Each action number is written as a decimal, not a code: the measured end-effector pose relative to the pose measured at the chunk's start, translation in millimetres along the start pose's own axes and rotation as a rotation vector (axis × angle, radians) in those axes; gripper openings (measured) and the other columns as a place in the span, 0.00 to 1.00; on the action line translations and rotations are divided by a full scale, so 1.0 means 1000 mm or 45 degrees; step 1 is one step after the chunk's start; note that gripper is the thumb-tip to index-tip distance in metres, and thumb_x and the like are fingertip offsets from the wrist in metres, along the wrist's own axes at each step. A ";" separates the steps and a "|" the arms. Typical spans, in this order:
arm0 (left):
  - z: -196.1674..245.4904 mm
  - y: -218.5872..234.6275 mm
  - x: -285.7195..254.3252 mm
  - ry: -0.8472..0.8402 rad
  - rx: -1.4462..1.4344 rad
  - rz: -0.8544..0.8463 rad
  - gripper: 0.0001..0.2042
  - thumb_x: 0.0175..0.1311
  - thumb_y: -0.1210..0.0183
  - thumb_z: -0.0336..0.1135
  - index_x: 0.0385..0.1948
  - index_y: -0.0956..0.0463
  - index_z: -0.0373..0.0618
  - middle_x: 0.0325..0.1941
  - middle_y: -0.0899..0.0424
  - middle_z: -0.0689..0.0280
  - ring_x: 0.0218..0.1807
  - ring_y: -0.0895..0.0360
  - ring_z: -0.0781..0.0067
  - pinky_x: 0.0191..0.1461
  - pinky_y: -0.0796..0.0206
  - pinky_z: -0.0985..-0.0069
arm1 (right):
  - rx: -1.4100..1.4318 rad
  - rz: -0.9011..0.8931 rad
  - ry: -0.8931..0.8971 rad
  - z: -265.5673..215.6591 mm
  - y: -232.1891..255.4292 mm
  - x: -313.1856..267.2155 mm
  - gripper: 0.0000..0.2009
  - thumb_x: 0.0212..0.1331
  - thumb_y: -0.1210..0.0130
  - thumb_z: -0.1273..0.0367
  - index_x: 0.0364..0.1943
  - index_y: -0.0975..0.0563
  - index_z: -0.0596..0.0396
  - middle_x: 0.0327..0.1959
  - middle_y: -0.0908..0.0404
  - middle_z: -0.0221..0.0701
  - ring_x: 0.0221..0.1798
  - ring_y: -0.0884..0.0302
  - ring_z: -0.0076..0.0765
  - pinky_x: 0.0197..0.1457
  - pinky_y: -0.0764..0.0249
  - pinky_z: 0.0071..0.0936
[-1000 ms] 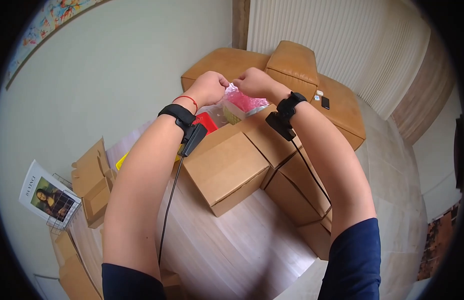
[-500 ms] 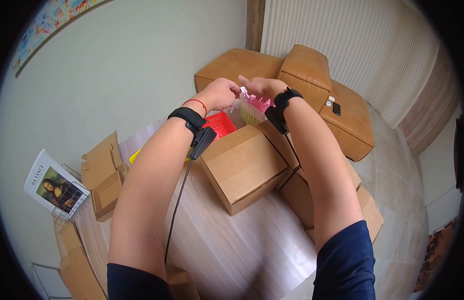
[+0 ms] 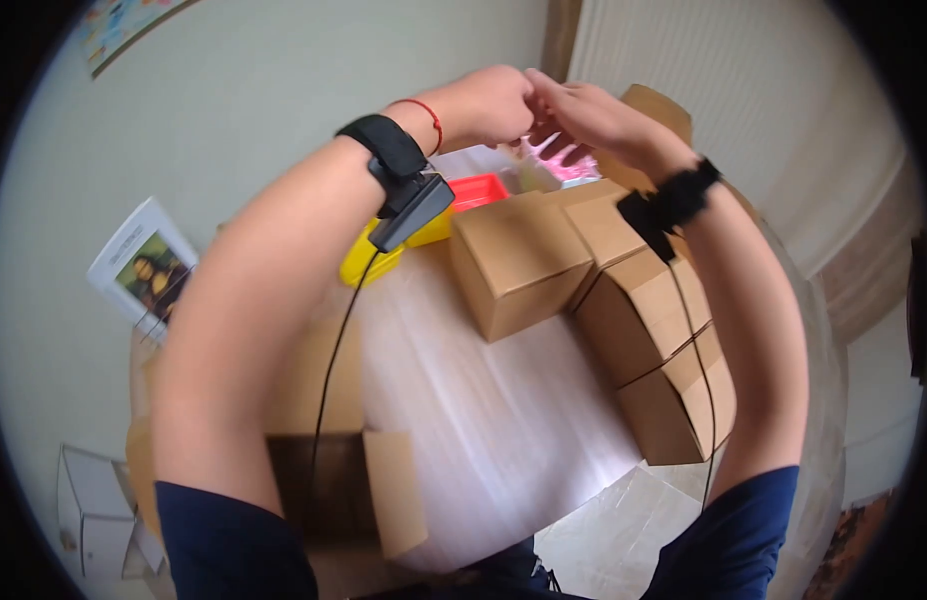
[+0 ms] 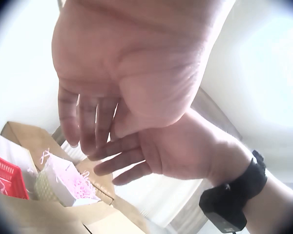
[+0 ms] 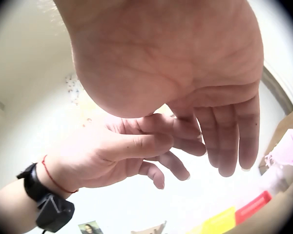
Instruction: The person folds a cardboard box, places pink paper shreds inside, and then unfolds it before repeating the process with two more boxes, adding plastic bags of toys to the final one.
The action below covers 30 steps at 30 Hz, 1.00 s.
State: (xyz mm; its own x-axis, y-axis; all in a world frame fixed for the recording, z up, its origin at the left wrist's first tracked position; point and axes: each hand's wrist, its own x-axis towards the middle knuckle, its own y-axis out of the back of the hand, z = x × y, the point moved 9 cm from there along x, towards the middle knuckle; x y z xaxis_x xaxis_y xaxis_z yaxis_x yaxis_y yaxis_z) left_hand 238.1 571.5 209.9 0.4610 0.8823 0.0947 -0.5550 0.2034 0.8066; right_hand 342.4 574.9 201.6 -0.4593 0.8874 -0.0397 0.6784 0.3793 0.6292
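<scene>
In the head view my left hand [image 3: 496, 105] and right hand [image 3: 596, 118] meet at the far end of the table, raised over the things there. The right wrist view shows the left fingers loosely bent, their tips at the right hand's thumb side. Straight, slightly spread fingers hang down from the right hand. I see no object between the two hands. Beyond and below them is pink shredded paper [image 4: 79, 187] in a white-lined, pale green woven basket [image 4: 45, 187]. The red plastic basket [image 3: 479, 191] stands nearby, partly behind a box.
Several closed cardboard boxes [image 3: 524, 250] line the table's right side. Yellow plastic trays [image 3: 362, 258] lie beside the left wrist. An open carton [image 3: 394, 490] stands at the near left, and a Mona Lisa book [image 3: 149, 270] leans in a wire rack.
Both hands have risen in the head view, and the right hand's fingers have straightened. The view has turned and tilted down, bringing the near open carton into sight.
</scene>
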 end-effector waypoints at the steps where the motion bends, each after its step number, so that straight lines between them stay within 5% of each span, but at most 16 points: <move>1: 0.008 0.007 -0.028 0.023 -0.027 -0.033 0.14 0.74 0.49 0.29 0.53 0.18 0.35 0.46 0.11 0.60 0.42 0.13 0.71 0.44 0.20 0.73 | 0.029 -0.028 0.043 -0.014 -0.011 -0.021 0.35 0.77 0.60 0.38 0.57 0.20 0.58 0.47 0.13 0.35 0.41 0.16 0.33 0.46 0.18 0.32; 6: -0.021 0.056 -0.179 0.095 0.099 0.022 0.13 0.77 0.46 0.33 0.55 0.20 0.36 0.45 0.11 0.67 0.38 0.15 0.76 0.43 0.23 0.76 | 0.104 -0.190 0.361 -0.055 -0.075 -0.127 0.26 0.80 0.52 0.48 0.54 0.17 0.59 0.47 0.12 0.34 0.42 0.15 0.27 0.45 0.18 0.27; 9: -0.032 0.068 -0.291 0.322 0.051 0.117 0.12 0.79 0.45 0.33 0.54 0.20 0.36 0.42 0.11 0.67 0.36 0.17 0.77 0.43 0.24 0.78 | 0.481 -0.341 0.394 -0.053 -0.115 -0.184 0.18 0.80 0.47 0.59 0.56 0.17 0.60 0.46 0.11 0.31 0.43 0.16 0.23 0.49 0.19 0.25; 14: -0.047 0.055 -0.483 0.681 -0.145 0.404 0.09 0.80 0.45 0.29 0.51 0.19 0.36 0.42 0.12 0.68 0.39 0.20 0.81 0.45 0.25 0.78 | 0.775 -0.394 0.308 -0.009 -0.200 -0.246 0.14 0.80 0.47 0.64 0.53 0.17 0.61 0.44 0.12 0.30 0.44 0.18 0.21 0.51 0.19 0.25; 18: -0.086 -0.002 -0.604 0.923 -0.317 0.606 0.09 0.78 0.44 0.29 0.52 0.18 0.38 0.42 0.11 0.69 0.39 0.20 0.81 0.46 0.25 0.78 | 0.440 -0.463 0.201 0.018 -0.272 -0.277 0.11 0.77 0.45 0.69 0.51 0.17 0.62 0.44 0.12 0.37 0.45 0.15 0.32 0.54 0.20 0.32; 19: -0.093 -0.027 -0.621 0.988 -0.351 0.588 0.09 0.77 0.44 0.28 0.52 0.18 0.39 0.42 0.11 0.68 0.38 0.20 0.79 0.46 0.25 0.77 | 0.346 -0.465 0.263 0.014 -0.284 -0.283 0.11 0.73 0.45 0.72 0.52 0.18 0.62 0.46 0.13 0.45 0.49 0.14 0.48 0.56 0.21 0.38; 22: -0.085 -0.085 -0.633 0.956 -0.214 0.432 0.10 0.75 0.42 0.29 0.53 0.18 0.40 0.40 0.12 0.62 0.37 0.19 0.72 0.45 0.25 0.73 | 0.171 -0.397 0.385 0.016 -0.314 -0.286 0.13 0.69 0.46 0.78 0.55 0.19 0.61 0.46 0.13 0.48 0.50 0.14 0.52 0.58 0.22 0.36; 23: -0.085 -0.106 -0.633 0.971 -0.235 0.379 0.11 0.73 0.40 0.29 0.53 0.19 0.40 0.40 0.13 0.59 0.38 0.18 0.68 0.45 0.24 0.71 | 0.202 -0.416 0.303 0.022 -0.323 -0.284 0.17 0.63 0.47 0.81 0.56 0.20 0.61 0.50 0.16 0.54 0.56 0.18 0.64 0.61 0.23 0.40; 27: -0.102 -0.192 -0.635 0.884 -0.351 0.382 0.14 0.68 0.37 0.28 0.54 0.20 0.38 0.40 0.15 0.51 0.41 0.16 0.52 0.47 0.24 0.63 | 0.175 -0.290 0.441 0.010 -0.334 -0.289 0.20 0.57 0.46 0.82 0.56 0.20 0.61 0.54 0.17 0.54 0.60 0.22 0.66 0.64 0.24 0.45; 30: -0.107 -0.211 -0.612 0.779 -0.163 0.496 0.13 0.65 0.37 0.26 0.51 0.20 0.36 0.42 0.15 0.46 0.47 0.18 0.41 0.55 0.26 0.54 | 0.097 -0.307 0.538 0.014 -0.351 -0.289 0.22 0.53 0.46 0.83 0.55 0.21 0.62 0.55 0.18 0.55 0.60 0.24 0.68 0.65 0.25 0.49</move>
State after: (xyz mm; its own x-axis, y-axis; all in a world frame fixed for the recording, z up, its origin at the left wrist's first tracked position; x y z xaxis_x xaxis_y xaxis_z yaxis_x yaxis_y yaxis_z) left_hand -0.9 33.7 -80.2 -0.2345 0.9720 -0.0124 -0.6936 -0.1583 0.7027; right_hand 245.4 188.7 -18.5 -0.7905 0.5936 0.1509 0.5565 0.5931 0.5819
